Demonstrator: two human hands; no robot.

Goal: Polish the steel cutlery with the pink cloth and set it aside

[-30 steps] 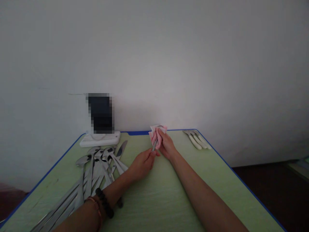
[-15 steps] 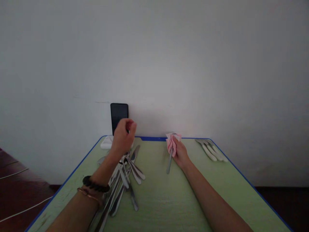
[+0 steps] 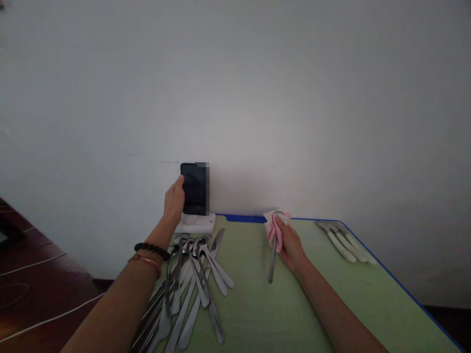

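Note:
My left hand reaches to the back of the green table and grips the left edge of a dark phone that stands upright against the wall on a white block. My right hand is closed on a pink cloth wrapped round the upper end of a metal utensil, whose handle points down toward me and rests near the table. A black bead bracelet and a thin bangle sit on my left wrist.
A heap of several metal spoons and knives lies on the table's left side, below my left arm. Several white-handled utensils lie at the far right corner. A dark wooden floor with white cables shows at the left.
My left hand let go of the utensil's handle, rose over the cutlery heap and took hold of the phone. My right hand kept the cloth and utensil. My head turned left.

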